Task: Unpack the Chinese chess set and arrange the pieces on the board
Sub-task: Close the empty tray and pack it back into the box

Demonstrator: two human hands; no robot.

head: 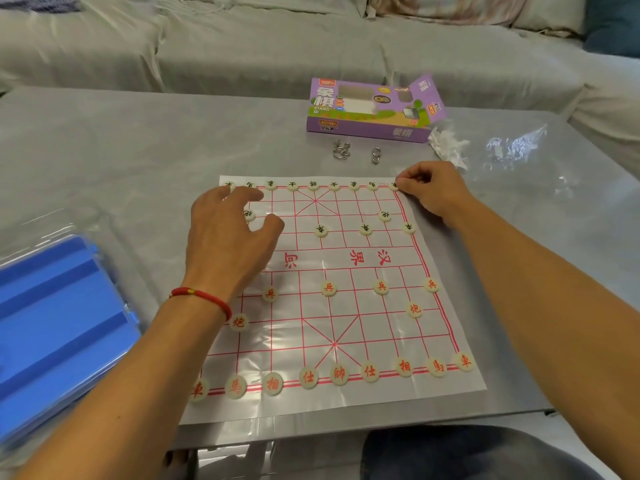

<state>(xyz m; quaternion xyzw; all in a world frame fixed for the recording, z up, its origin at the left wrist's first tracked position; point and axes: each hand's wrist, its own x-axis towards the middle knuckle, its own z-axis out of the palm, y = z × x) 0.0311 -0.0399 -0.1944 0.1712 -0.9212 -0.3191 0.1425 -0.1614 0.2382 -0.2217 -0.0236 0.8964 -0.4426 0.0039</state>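
View from my head camera, looking down on the table (104, 140). The paper board (346, 334) lies flat on it, with the opened purple box (367, 112) beyond its far edge. The near side looks set: the red back row (339, 374) runs the full width, with two cannons and soldiers ahead of it, though my left forearm covers the spot where the leftmost soldier should stand. On the far side, the black back row (313, 185) is laid out, both cannons show, and three black soldiers (365, 229) stand to the right of centre. The left two soldier points are hidden or still open; I judge the task nearly finished.

My left hand (228, 237) hovers over the far-left part of the board, fingers spread and loosely bent, holding nothing that I can see. My right hand (429, 192) has its fingers curled, the tips pinching the corner piece (394, 185) at the far right, probably squaring it on its point.
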